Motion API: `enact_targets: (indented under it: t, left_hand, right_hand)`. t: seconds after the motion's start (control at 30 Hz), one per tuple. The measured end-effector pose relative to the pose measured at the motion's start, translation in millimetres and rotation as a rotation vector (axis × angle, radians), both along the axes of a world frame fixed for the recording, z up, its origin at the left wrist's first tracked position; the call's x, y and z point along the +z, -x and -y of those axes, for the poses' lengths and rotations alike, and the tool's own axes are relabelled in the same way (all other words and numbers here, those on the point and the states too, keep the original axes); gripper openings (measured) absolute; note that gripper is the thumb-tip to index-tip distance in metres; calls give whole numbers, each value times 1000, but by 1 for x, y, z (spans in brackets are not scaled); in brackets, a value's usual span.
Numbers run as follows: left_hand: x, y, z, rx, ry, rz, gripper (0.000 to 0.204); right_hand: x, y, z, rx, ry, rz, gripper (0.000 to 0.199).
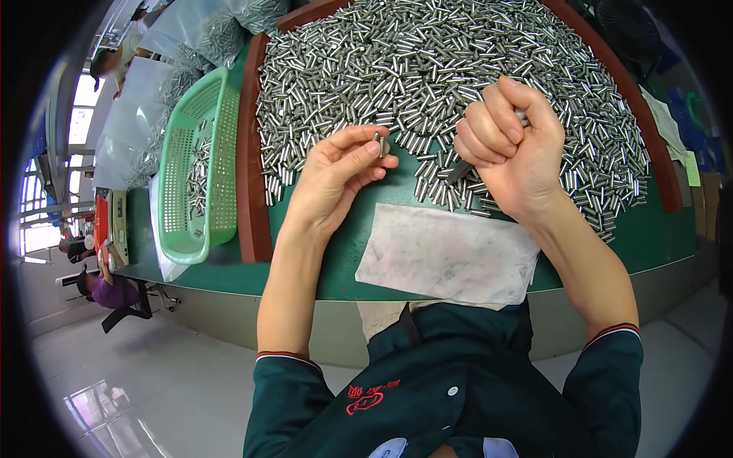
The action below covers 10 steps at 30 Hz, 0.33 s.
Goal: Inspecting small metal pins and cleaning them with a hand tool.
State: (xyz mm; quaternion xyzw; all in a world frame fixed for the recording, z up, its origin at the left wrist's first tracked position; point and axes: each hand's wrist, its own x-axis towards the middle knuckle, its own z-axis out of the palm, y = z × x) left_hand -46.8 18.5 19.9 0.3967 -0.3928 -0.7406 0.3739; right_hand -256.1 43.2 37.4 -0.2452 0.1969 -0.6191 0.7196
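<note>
My left hand pinches one small metal pin between thumb and fingertips, held upright above the green table. My right hand is closed in a fist around a dark thin tool whose tip pokes out below the fist; a bit of metal shows at the top of the fist. Both hands hover at the near edge of a large heap of several short shiny metal pins, which fills a brown-rimmed area.
A worn white cloth lies on the table just in front of me. A light green plastic basket holding some pins stands to the left, with clear plastic bags of pins behind it. Other people sit at far left.
</note>
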Motion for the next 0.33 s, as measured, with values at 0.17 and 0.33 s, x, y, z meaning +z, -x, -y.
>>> enact_targets:
  t: [0.17, 0.33]
  left_hand:
    - [0, 1, 1, -27, -70, -38, 21]
    - [-3, -1, 2, -90, -1, 31, 24]
  right_hand:
    - [1, 1, -1, 6, 16, 2, 40]
    - [0, 1, 0, 11, 10, 8, 40]
